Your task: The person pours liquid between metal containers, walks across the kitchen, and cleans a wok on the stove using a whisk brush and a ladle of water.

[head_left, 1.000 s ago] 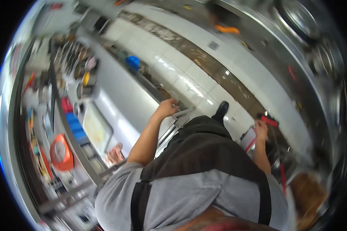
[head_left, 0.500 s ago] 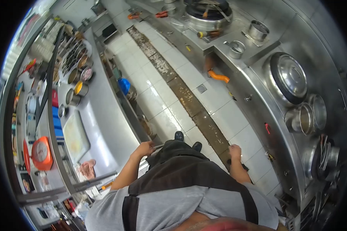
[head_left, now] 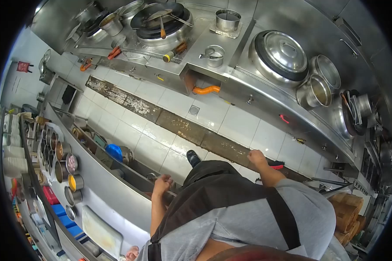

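My left hand (head_left: 162,184) hangs beside the edge of the steel worktable (head_left: 113,193), near its lower shelf; its fingers are loosely bent, and I cannot make out anything in them. My right hand (head_left: 258,158) is over the floor channel (head_left: 196,135), with its fingers curled and nothing visible in them. One dark shoe (head_left: 193,157) shows on the tiles in front of my apron (head_left: 204,191). A red and black object (head_left: 275,165) lies just beyond my right forearm.
A stove counter (head_left: 235,80) runs across the far side, bearing a lidded wok (head_left: 285,53), pots and a wok with ladles. A white cutting board (head_left: 102,230) and several pots line the worktable. Woven baskets (head_left: 345,214) stand at the lower right.
The view has swung round to the right, so the stove counter now spreads across the top. The hands stay low at either side of my body, and one shoe is no longer visible.
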`<state>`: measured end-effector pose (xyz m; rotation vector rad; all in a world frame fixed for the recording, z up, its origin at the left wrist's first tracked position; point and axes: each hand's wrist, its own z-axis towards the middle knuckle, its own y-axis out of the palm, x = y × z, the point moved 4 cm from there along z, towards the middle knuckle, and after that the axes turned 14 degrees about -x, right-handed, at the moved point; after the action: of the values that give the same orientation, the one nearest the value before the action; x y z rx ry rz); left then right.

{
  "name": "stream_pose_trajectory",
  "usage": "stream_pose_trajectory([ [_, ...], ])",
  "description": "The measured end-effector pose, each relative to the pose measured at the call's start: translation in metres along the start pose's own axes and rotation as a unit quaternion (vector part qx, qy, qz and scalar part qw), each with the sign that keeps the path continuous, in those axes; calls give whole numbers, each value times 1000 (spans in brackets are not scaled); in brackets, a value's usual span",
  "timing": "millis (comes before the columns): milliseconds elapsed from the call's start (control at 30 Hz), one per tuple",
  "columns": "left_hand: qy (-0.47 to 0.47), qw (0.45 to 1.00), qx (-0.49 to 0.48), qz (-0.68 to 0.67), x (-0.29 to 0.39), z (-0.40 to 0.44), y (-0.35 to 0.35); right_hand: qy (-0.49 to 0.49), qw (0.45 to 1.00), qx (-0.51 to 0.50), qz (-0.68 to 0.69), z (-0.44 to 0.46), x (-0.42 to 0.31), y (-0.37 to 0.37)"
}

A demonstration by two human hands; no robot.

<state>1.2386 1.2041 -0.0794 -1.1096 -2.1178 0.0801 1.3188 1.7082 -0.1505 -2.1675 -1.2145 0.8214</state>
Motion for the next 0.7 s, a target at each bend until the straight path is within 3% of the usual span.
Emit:
stream_pose_trajectory([
  [33, 2, 1000, -6, -1, 0, 7, -12, 46, 999, -12, -14, 7, 8, 0],
  [100, 7, 998, 56, -24, 0, 20, -46, 60, 998, -7, -29, 22, 8, -14],
  [167, 2, 998, 56, -20, 3, 30, -68, 71, 997, -1, -39, 35, -9, -37],
  [233, -12, 998, 61, -17, 8, 41, -87, -6, 992, 103, 73, 25, -50, -78],
  [367, 12, 997, 22, 68, 47, 77, -109, -37, 979, 123, 156, 21, -90, -94],
  [433, 42, 995, 11, 87, 79, 98, -113, -57, 982, 86, 155, 22, -94, -78],
  [533, 65, 992, -10, 104, 121, 132, -110, -13, 992, 51, 114, 18, -69, -50],
  [667, 106, 982, -42, 148, 145, 179, -97, 105, 991, 0, 81, 40, 22, 6],
  [700, 119, 975, -36, 183, 154, 189, -99, 153, 982, -5, 112, 15, 16, -31],
])
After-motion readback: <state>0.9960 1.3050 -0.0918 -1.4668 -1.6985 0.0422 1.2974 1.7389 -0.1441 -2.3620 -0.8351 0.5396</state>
